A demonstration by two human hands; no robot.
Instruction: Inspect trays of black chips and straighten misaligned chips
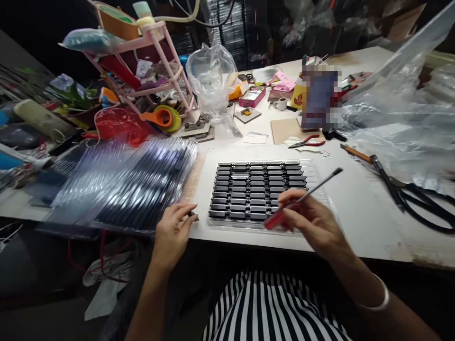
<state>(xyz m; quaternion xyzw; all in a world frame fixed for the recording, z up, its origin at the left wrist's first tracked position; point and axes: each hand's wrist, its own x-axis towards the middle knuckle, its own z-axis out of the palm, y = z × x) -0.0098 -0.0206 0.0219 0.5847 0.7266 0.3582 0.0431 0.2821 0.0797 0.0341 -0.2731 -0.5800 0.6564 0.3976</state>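
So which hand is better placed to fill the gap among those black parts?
Probably the left hand: it pinches a small dark piece beside the tray, while the right hand holds a red-handled screwdriver.

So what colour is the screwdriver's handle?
The screwdriver's handle is red; it shows in the head view, the only one.

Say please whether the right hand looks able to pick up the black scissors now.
Probably yes: mostly bare table lies between the right hand and the scissors, and nothing seems to block the way. But this hand holds a screwdriver, which it would likely need to put down first.
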